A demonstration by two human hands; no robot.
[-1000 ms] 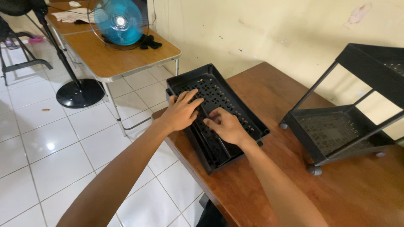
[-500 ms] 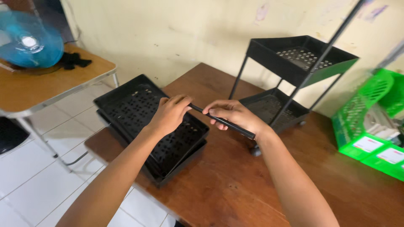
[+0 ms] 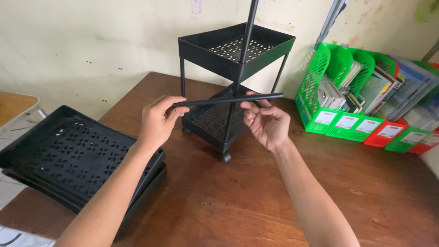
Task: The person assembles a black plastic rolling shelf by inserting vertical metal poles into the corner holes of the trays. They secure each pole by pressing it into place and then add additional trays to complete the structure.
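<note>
A thin black rod (image 3: 215, 100) is held level in front of me, above the brown wooden table (image 3: 256, 201). My left hand (image 3: 157, 120) pinches its left end. My right hand (image 3: 267, 123) grips it near the middle, with the right end sticking out past my fingers. Just behind the rod stands a small black two-tier rack (image 3: 233, 50) on wheels, with perforated shelves and an upright pole at its near corner. Stacked black perforated trays (image 3: 73, 155) lie on the table under my left forearm.
Green file holders (image 3: 340, 77) with papers and books stand at the right against the wall, followed by red ones (image 3: 388, 132). A cream wall (image 3: 91, 41) runs behind the table. The edge of another table (image 3: 13, 103) shows at far left.
The view has swung right from the trays towards the rack. My hands lifted the black rod off the trays and now hold it level in front of the rack.
</note>
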